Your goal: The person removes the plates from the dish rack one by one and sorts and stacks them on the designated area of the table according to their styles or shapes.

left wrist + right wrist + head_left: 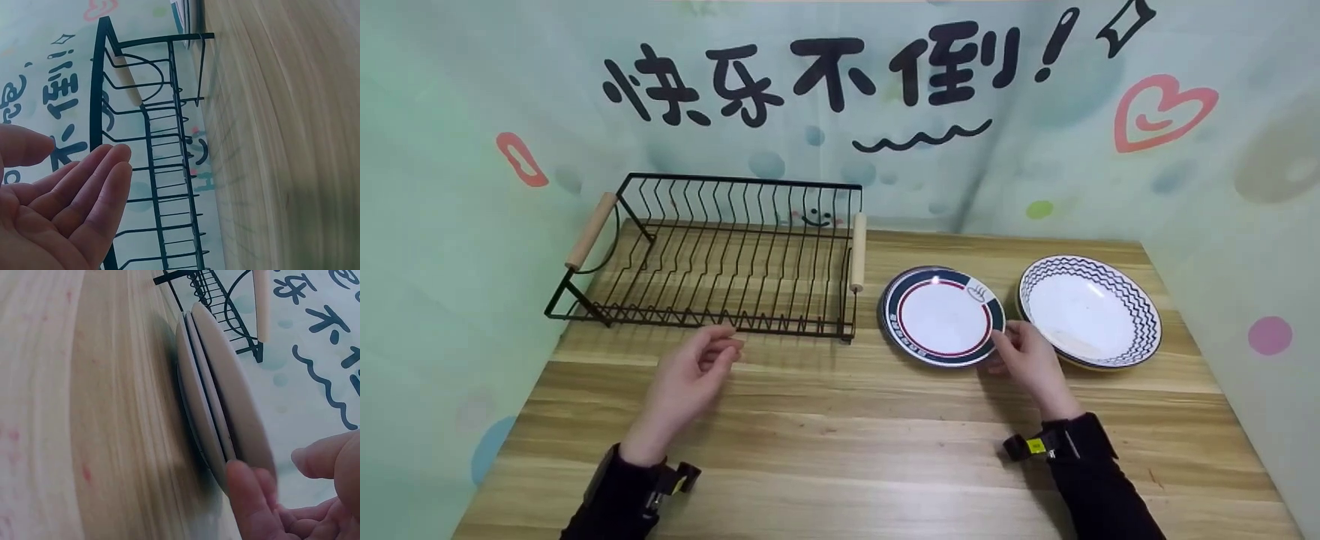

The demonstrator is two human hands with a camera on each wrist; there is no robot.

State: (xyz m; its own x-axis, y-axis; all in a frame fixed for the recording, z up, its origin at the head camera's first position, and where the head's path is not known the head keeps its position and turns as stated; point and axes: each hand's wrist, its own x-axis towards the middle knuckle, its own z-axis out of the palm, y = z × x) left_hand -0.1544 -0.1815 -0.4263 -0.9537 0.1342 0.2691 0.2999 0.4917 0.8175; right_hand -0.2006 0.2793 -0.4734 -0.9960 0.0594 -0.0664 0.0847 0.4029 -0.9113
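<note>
Head view looks forward and down from the near side over the wooden table [840,450]. Wrist views sit low and close, sharing the dish rack [163,169] and stacked plates [216,405].

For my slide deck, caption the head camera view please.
Right hand touches a stack of plates beside an empty dish rack; left hand hovers open.

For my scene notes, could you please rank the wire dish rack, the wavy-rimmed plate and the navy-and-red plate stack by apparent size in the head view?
1. Wire dish rack
2. Wavy-rimmed plate
3. Navy-and-red plate stack, only slightly smaller.
</note>
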